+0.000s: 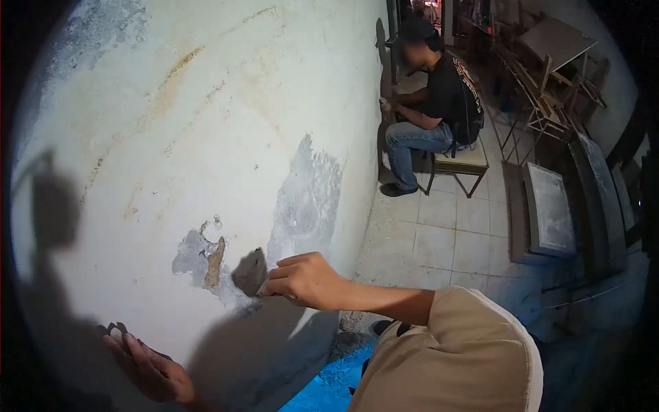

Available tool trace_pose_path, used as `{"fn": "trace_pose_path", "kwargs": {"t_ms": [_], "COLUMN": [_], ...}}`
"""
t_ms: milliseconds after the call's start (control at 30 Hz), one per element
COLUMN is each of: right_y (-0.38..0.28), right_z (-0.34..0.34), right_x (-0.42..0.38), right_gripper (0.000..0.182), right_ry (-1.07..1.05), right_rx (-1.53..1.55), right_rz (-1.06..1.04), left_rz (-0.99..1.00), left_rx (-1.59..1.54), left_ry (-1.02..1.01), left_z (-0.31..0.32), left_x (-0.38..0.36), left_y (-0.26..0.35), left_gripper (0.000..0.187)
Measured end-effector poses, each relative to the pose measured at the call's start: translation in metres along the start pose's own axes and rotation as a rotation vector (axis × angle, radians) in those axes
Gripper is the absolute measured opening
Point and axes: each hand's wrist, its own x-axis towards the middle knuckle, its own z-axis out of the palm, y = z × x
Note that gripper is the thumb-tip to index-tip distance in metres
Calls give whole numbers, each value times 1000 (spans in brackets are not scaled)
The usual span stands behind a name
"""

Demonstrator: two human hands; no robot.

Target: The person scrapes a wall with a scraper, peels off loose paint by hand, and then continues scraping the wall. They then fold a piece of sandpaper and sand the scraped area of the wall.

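Low on the left, my left hand point(151, 371) is beside the pale wall point(206, 144), its fingers extended and apart, with nothing visible in it. My right hand point(305, 280) reaches across to the wall with its fingers closed. A small light edge shows at its fingertips, but the held item is too hidden to name. A dark pointed shape point(249, 272) lies just left of these fingers; I cannot tell whether it is a blade or a shadow. Left of it, the wall has a chipped brown hole point(215, 264) within grey bare plaster point(189, 255). A taller grey patch point(305, 199) rises above my right hand.
Another person point(443, 103) in a dark shirt and jeans sits on a stool point(461, 159) by the wall, hands near it. Wooden frames point(542, 96) and a leaning pale panel point(550, 209) stand at right. Blue sheeting point(329, 384) covers the floor below.
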Motion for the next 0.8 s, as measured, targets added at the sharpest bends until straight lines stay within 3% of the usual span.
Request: {"fn": "trace_pose_path", "kwargs": {"t_ms": [67,100,233,333,400,500,600,633,733,800], "right_y": [-5,11,11,-2,-2,15,17,8,-3,11], "right_z": [5,47,37,-7,7,65,57,32,-6,51], "right_x": [-1,-11,-20,-3,1,-15,-23,-13,-1,-14], "right_gripper": [11,10,8,9,11,15,12,10,9,7], "right_ry": [73,-71,-165,3,59,-200,-180,-34,101,0], "right_rx": [26,-50,-58,-10,4,63,74,105,69,69], "right_rz": [-10,-29,-14,-8,33,-3,-22,-18,50,34], "left_rz": [13,28,4,29,37,41,44,46,10,8], "left_rx": [-24,-62,-64,-67,15,-68,-104,-95,-80,-105], "left_ry": [-5,-12,47,55,13,-14,-3,-13,-42,-19], "left_z": [-4,-6,4,11,9,3,0,-1,-3,-3], "left_x": [3,5,-4,-3,-6,-2,3,2,2,2], "left_y": [2,5,1,2,-1,-2,-3,-3,1,3], "left_gripper": [25,25,25,28,29,31,31,30,31,31]}}
